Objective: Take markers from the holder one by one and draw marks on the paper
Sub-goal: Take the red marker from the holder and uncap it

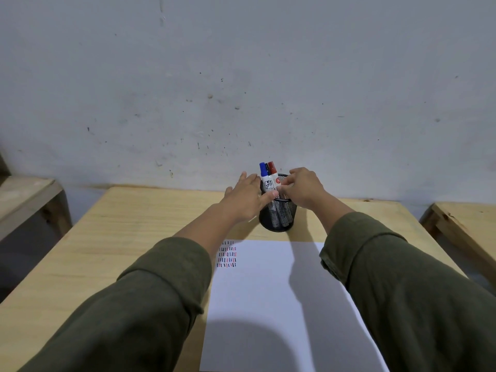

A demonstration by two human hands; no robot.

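Observation:
A black mesh holder [276, 216] stands on the wooden table beyond the white paper [276, 304]. Three markers stick up from it: a blue-capped one [264, 174], a black-capped one [267, 167] behind, and a red-capped one [273, 171]. My left hand [248, 196] rests against the holder's left side, thumb on its rim, fingers spread. My right hand [300, 190] reaches in from the right, its fingertips pinching the white barrel of the red-capped marker at the rim. The paper's top left corner bears rows of short black, blue and red marks [227, 256].
The wooden table [134, 237] butts against a scuffed grey wall. A wooden bench [29, 194] stands at the left and another wooden piece [467, 226] at the right. Both my forearms wear dark green sleeves and cast shadows over the paper.

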